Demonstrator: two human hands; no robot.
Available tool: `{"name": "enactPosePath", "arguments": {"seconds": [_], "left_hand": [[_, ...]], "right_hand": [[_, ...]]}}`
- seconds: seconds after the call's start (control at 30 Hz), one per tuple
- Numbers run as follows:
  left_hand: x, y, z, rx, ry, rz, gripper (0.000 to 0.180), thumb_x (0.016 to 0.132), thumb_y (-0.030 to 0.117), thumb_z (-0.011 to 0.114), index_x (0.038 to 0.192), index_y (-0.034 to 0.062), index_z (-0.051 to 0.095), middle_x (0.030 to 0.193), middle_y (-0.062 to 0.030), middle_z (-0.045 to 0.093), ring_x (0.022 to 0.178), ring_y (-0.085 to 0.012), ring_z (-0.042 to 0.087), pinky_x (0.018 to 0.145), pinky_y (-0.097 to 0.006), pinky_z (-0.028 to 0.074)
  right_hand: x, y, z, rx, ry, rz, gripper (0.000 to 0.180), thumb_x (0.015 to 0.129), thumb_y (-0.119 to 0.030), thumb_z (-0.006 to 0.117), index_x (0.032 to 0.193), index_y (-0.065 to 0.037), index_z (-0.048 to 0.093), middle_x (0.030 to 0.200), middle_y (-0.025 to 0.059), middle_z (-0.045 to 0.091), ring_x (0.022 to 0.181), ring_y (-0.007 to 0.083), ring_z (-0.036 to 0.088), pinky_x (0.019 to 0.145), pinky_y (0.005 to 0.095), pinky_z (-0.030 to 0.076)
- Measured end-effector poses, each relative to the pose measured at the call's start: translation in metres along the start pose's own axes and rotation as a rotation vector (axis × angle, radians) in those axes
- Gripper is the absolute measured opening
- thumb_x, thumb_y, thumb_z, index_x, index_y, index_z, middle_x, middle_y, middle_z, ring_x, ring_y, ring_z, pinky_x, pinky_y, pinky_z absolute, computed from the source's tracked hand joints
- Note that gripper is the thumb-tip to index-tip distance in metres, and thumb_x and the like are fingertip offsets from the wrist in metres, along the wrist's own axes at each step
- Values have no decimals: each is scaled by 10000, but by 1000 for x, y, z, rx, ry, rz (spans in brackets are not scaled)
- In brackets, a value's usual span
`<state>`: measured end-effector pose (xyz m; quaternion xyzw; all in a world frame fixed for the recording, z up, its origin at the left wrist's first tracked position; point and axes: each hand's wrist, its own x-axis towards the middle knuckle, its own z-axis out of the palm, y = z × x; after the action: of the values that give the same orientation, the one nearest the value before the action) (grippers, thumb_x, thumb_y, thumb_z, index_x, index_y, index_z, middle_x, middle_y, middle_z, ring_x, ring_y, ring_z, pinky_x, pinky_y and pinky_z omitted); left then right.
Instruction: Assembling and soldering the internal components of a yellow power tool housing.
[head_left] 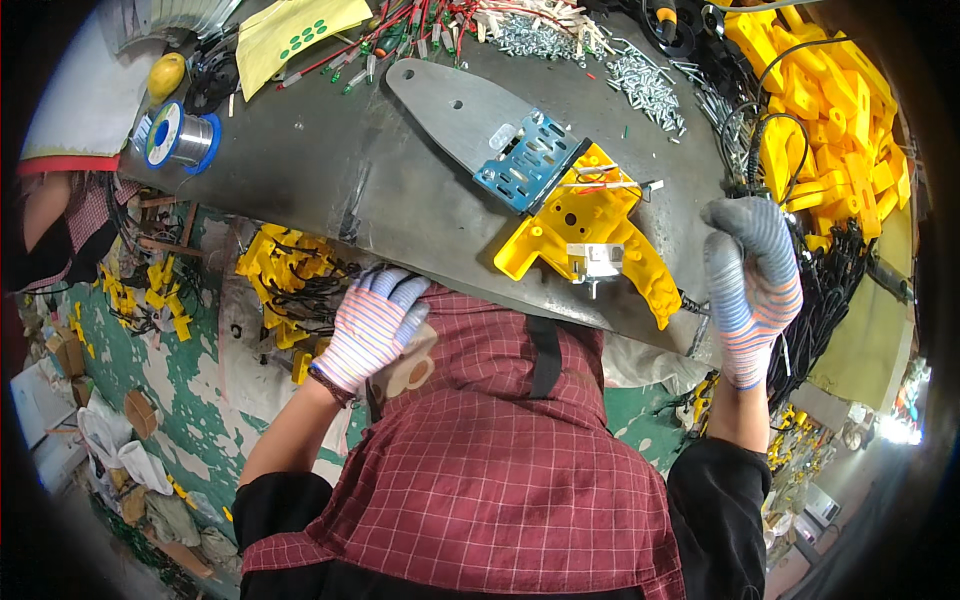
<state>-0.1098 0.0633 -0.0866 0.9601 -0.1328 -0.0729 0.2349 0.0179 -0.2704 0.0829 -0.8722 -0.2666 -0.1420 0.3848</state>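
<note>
My left hand, in a striped glove, is at the table's near edge beside my apron, with its fingers stretched out and nothing visible in them. Gloved the same way, my right hand is raised over the table's right side with fingers curled in toward the thumb; what they hold, if anything, is hidden. Left of it lies a yellow pistol-grip housing half with wires and a small white block inside. Joined to the housing are a blue slotted metal bracket and a long grey metal plate.
Yellow plastic housings are heaped at right, above black cables. Along the back lie loose screws, red-wired green lamps and a yellow sheet. A solder wire spool stands at left. Cabled yellow parts sit below the table.
</note>
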Motion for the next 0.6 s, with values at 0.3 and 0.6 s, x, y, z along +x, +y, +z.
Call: {"name": "enactPosePath", "arguments": {"seconds": [0.3, 0.6], "left_hand": [[23, -21, 26, 76, -99, -94, 382, 932, 402, 537, 857, 55, 680, 789, -220, 645, 709, -408, 608, 722, -511, 498], [-9, 20, -53, -175, 429, 9, 199, 829, 85, 647, 1023, 62, 686, 994, -139, 635, 885, -344, 620, 764, -442, 520]], "right_hand": [[11, -12, 11, 27, -92, -162, 235, 746, 18, 731, 973, -30, 698, 852, 96, 679, 766, 267, 638, 702, 368, 493], [24, -20, -11, -93, -221, -158, 259, 716, -68, 749, 971, -56, 710, 781, 67, 662, 682, 259, 635, 626, 362, 492]]}}
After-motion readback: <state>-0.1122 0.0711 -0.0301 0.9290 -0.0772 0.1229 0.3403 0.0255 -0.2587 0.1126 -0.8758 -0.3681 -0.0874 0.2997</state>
